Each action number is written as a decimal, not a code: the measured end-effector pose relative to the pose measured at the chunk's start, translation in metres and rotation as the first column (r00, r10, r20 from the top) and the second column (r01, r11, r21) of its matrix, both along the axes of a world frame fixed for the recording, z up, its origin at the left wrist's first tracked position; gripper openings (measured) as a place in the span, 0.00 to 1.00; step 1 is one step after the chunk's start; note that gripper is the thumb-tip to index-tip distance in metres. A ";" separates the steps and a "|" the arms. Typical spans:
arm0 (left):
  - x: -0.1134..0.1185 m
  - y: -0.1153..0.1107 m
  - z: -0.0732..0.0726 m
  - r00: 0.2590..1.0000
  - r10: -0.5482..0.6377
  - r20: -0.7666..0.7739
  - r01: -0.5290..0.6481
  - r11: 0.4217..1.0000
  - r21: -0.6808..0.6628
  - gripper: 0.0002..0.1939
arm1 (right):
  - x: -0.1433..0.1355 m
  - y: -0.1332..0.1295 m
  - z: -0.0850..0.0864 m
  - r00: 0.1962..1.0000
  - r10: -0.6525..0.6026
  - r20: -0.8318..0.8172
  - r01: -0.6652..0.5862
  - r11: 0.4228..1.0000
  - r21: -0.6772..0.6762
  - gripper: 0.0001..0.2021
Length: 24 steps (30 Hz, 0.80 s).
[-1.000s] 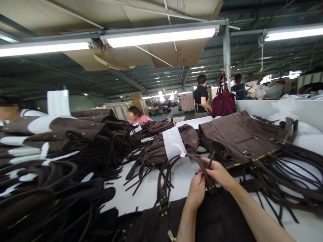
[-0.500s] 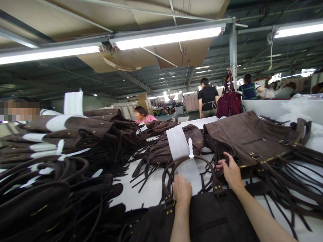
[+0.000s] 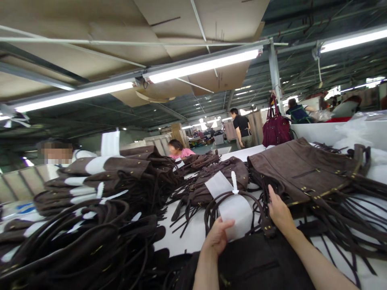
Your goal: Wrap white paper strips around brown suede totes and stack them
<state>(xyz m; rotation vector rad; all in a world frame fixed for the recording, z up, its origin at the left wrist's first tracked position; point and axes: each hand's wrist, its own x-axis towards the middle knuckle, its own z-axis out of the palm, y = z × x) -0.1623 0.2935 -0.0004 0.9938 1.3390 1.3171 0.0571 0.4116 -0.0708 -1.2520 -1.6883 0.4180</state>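
Observation:
A dark brown handbag point(image 3: 256, 264) lies in front of me with its looped handles standing up and a white plastic tie point(image 3: 234, 183) at their top. A white foam sheet point(image 3: 237, 211) passes through the handle loop and bends toward me. My left hand point(image 3: 218, 234) is closed on the near left edge of this sheet, thumb laid across its front. Beside the right side of the handles, my right hand point(image 3: 279, 210) is open with its fingers stretched upward. Some of its fingers are hidden.
Stacked brown bags point(image 3: 115, 177) fill the left side. Another brown bag point(image 3: 299, 169) with long straps lies at right, and a smaller one point(image 3: 222, 177) behind the handles. A maroon bag point(image 3: 275, 129) hangs from a post. Several people are beyond the table.
My left hand has turned and pulled the white sheet, which now curves forward inside the handles. The right hand's fingers are closer together beside the handles. The view has tilted.

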 end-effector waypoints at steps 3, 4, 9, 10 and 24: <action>0.007 -0.023 0.025 0.993 -0.112 0.021 0.112 0.994 0.017 0.24 | 0.002 -0.014 0.030 0.989 0.028 -0.142 -0.019 0.998 0.063 0.27; 0.009 -0.031 0.033 0.991 -0.134 0.024 0.133 0.991 0.031 0.24 | 0.003 -0.020 0.043 0.977 0.069 -0.204 -0.068 0.998 0.015 0.25; 0.017 -0.078 0.065 0.971 -0.240 -0.019 0.240 0.964 0.113 0.28 | 0.009 -0.074 0.103 0.836 0.382 -0.394 -0.508 0.810 -0.292 0.34; 0.018 -0.088 0.070 0.963 -0.264 -0.048 0.268 0.956 0.120 0.28 | 0.009 -0.090 0.112 0.743 0.475 -0.472 -0.644 0.701 -0.308 0.35; 0.068 -0.261 0.048 0.720 -0.226 -0.657 0.327 0.944 0.034 0.09 | 0.081 -0.289 0.082 0.596 0.797 0.098 -0.745 0.595 -0.303 0.14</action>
